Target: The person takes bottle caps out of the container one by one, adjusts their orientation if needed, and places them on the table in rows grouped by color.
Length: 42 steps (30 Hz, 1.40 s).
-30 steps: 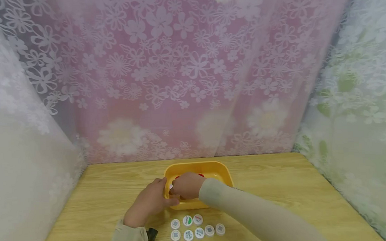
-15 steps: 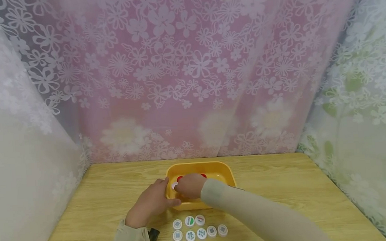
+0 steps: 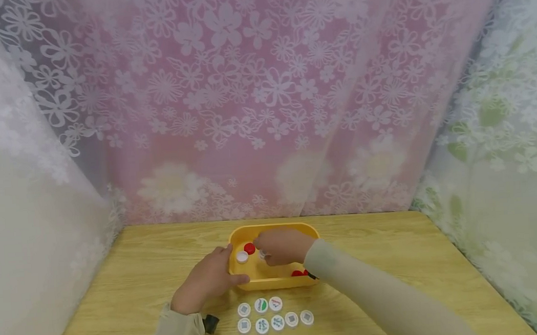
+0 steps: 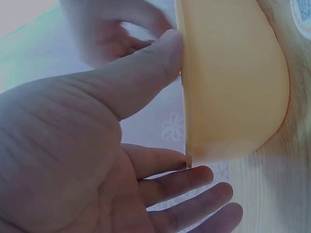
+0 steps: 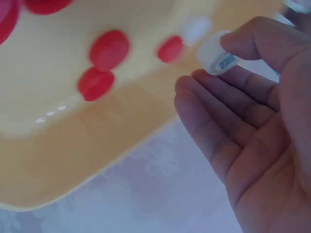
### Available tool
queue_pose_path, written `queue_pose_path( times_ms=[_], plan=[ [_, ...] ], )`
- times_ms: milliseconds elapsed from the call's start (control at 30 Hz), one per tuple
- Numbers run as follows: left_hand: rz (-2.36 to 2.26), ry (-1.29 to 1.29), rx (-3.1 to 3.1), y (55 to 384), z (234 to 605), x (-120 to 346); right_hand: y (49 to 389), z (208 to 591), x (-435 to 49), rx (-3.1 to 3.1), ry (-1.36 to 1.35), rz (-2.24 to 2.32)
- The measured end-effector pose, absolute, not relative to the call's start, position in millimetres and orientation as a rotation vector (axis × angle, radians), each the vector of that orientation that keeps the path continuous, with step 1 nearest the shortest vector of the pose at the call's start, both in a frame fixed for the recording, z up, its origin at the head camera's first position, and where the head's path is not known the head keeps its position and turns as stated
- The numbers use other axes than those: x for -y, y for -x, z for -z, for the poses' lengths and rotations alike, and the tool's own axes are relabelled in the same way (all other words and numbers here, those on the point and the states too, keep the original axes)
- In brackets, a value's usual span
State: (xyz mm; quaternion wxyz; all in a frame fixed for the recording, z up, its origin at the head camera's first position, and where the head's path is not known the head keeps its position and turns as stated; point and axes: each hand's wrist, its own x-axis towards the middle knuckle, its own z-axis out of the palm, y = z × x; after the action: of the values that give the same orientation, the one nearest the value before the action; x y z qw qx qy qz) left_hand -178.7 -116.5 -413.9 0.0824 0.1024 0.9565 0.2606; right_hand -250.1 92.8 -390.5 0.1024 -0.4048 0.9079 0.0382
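A yellow plastic tub [image 3: 257,283] stands on the table. My left hand [image 3: 206,281] rests on its left end, thumb and fingers straight and touching the rim in the left wrist view. Above the inside of the tub, my right hand [image 3: 284,246] pinches a white bottle cap [image 5: 211,53] between thumb and fingers; a small patterned mark shows on the cap. To the left of that hand, a red bottle cap [image 3: 249,248] and another white bottle cap [image 3: 242,257] lie in the tub. More red caps [image 3: 297,273] show at its near right, partly hidden by the right wrist.
In front of the tub, several white caps [image 3: 261,305] lie in two rows on the wooden table [image 3: 385,263], some with printed marks. A pink flowered curtain [image 3: 266,137] hangs behind, and pale curtains close off both sides.
My right hand has moved right inside the tub with a white cap in its fingers. It has uncovered the white cap and a red cap at the left. The left hand stays on the rim.
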Motion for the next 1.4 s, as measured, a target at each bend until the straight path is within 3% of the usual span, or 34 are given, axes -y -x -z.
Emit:
queue_pose_path(
  times_ms=[167,400,733,1033,1400],
  plan=[
    [-0.793,-0.289,-2.859,180,416,116,227,371,-119,-2.804,1.323,0.183],
    [-0.817,-0.310,-2.870,181,419,115,186,374,-156,-3.008,1.490,0.590],
    [-0.748,-0.346,-2.895,184,420,115,159,384,-163,-3.128,1.597,0.898],
    [-0.748,-0.367,-2.881,184,422,113,136,379,-167,-3.057,1.143,0.332],
    [-0.754,-0.361,-2.877,185,423,116,133,416,-141,-2.977,0.764,0.065]
  ],
)
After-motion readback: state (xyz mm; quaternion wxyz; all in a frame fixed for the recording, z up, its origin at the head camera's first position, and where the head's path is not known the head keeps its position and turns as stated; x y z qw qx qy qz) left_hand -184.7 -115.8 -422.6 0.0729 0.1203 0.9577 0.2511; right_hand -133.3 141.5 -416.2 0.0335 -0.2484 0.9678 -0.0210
